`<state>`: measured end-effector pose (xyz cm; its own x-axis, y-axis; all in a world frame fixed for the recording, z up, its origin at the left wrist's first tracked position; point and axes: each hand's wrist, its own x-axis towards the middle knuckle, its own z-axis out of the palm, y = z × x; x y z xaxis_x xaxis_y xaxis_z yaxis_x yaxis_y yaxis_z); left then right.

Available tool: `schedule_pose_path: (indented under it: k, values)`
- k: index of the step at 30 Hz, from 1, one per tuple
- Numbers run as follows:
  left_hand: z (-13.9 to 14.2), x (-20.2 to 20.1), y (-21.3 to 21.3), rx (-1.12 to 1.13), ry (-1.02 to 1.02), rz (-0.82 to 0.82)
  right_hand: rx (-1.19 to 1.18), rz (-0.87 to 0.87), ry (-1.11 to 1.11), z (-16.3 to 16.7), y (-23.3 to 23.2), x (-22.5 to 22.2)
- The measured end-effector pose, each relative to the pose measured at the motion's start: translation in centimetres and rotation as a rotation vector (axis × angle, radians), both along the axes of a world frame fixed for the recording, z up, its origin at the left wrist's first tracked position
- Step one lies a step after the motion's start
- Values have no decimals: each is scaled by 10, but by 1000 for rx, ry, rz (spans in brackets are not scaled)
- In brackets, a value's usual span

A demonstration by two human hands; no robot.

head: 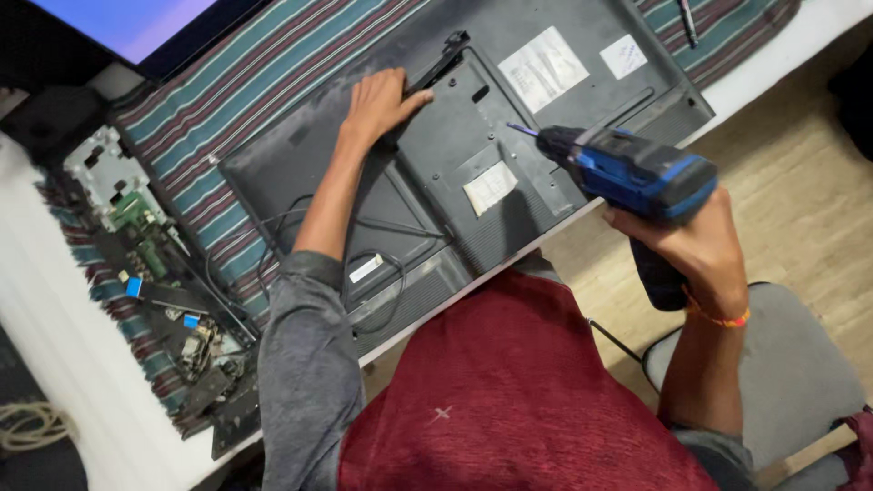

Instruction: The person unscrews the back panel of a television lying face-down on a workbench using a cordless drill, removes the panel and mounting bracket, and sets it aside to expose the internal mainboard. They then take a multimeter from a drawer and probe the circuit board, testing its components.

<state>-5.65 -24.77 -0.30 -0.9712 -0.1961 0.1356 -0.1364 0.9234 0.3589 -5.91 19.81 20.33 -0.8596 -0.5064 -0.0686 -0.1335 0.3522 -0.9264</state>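
**A:** On the striped cloth (227, 100), what's lying there?

**B:** 1 flat-screen set (427, 182), face down, dark grey back panel up. It runs from 8 o'clock to 2 o'clock across the view, near edge flush with the white table (64, 364) edge. 4 white labels on the panel. Black cable (273, 236) loops over its 8 o'clock end.

**A:** Left hand?

**B:** Left hand (380, 102) at 12 o'clock, palm down on the back panel. Fingers mostly straight and close together, pressed flat, thumb tucked beside them. Tips touch the edge of the raised centre section, just beside a black bracket (443, 56). It grips nothing, only rests on the panel.

**A:** Right hand?

**B:** Right hand (696, 247) at 3 o'clock, wrapped tight around the handle of a blue-and-black cordless drill (627, 173). Bit points toward 10 o'clock, tip hovering above the panel near the centre label. Can't tell if the tip touches. Orange band on that wrist.

**A:** Anything else?

**B:** Circuit boards (136, 227) and loose parts at 8 o'clock on the cloth, well apart from both hands. Lit screen (127, 23) at 11 o'clock. Grey chair seat (791, 364) at 4 o'clock. A pen-like tool (688, 20) lies on the cloth at 1 o'clock.
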Motion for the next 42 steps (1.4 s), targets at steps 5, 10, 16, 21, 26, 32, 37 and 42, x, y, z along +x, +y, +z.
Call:
schedule_pose_path:
  k: [5, 10, 16, 21, 26, 32, 37, 42]
  values:
    - [1, -3, -11, -107, 130, -95, -32, -74, -83, -13, 8, 9]
    - [19, -7, -25, -109, 292, -93, -166, -132, -106, -24, 14, 15]
    - [46, -54, -12, 486, 293, 45, -306, -269, -229, -41, 27, 25]
    - [29, -137, 57, 1269, 321, -69, -352, -385, -220, -54, 37, 30]
    - [13, -234, 162, 1443, 201, 68, -317, -421, -193, -62, 55, 23]
    - [9, -306, 247, 1742, 39, 351, -233, -522, -210, -67, 84, 3]
    - [8, -314, 254, 2112, 172, 111, -283, -567, -242, -66, 106, -12]
    - [7, -320, 249, 2117, 239, 185, -315, -569, -299, -66, 116, -37]
